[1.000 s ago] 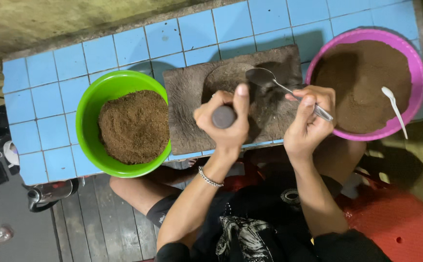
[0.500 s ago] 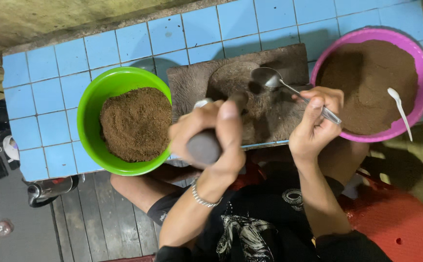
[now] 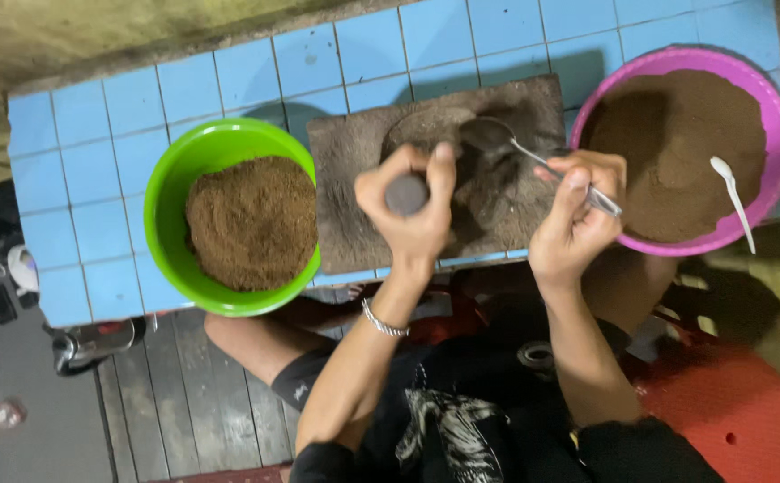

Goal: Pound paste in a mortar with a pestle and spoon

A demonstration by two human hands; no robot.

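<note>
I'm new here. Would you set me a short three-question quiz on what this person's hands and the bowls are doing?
1. True or false: the left hand holds a dark rounded tool over the stone slab.
2. Which bowl has a white plastic spoon lying in it?
A. the green bowl
B. the pink bowl
C. neither
3. Fill in: the right hand holds a metal ______ whose head lies over the slab.

Key:
1. True. Its grip wraps the tool, above the slab's hollow.
2. B. The white spoon rests on brown powder in the pink bowl.
3. Spoon.
</note>
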